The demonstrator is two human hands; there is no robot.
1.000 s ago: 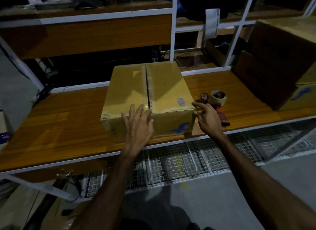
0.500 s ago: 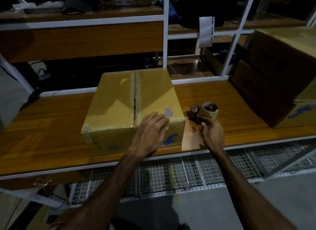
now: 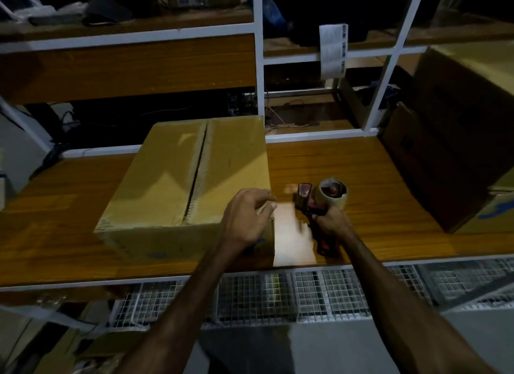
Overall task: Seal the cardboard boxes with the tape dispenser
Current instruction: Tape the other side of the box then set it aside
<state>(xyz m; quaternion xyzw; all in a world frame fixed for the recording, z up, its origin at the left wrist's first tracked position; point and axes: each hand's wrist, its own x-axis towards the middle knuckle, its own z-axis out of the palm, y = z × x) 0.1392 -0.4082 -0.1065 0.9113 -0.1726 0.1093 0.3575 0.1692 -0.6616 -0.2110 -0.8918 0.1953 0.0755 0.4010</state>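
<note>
The tape dispenser point(image 3: 319, 204) stands on the wooden shelf point(image 3: 69, 220) just at three o'clock of the cardboard box point(image 3: 189, 178), its roll up at twelve o'clock of the right hand point(image 3: 331, 223). That hand's fingers curl round the red handle, gripping it. The left hand point(image 3: 246, 216) rests on the box's near right corner, at nine o'clock of the dispenser, fingers loosely bent over the edge. The box's top seam runs open. A second, larger box point(image 3: 459, 139) sits well apart at two o'clock.
</note>
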